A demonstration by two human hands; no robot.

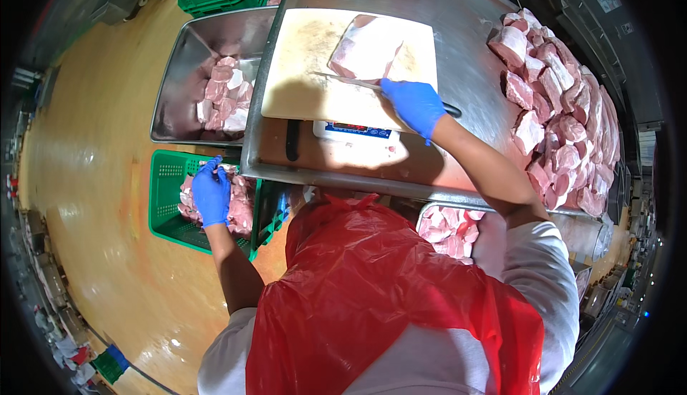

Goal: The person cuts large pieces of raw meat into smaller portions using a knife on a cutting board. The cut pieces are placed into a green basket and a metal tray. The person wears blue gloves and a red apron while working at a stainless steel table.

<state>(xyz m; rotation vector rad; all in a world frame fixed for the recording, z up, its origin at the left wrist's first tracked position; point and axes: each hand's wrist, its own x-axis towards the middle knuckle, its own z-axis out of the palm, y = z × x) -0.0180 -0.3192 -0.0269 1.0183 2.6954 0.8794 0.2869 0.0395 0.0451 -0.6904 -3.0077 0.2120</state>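
Observation:
My right hand (415, 106), in a blue glove, grips a knife (361, 82) whose black handle end sticks out past the palm. Its blade lies low over the white cutting board (300, 51), along the near edge of a large pale slab of raw meat (368, 46). Off to the left, my left hand (212, 193), gloved in blue too, is over a green crate (163, 202). Its fingers are stretched out and a little apart, just above the meat trimmings (243, 205) in the crate.
Meat pieces (227, 94) lie in a steel tub (175, 101) left of the steel table (465, 59). A big pile of meat (565, 116) covers the table's right side. A scale (354, 132) and a black handle (292, 139) sit by the board. Another meat-filled container (449, 232) is below the near edge.

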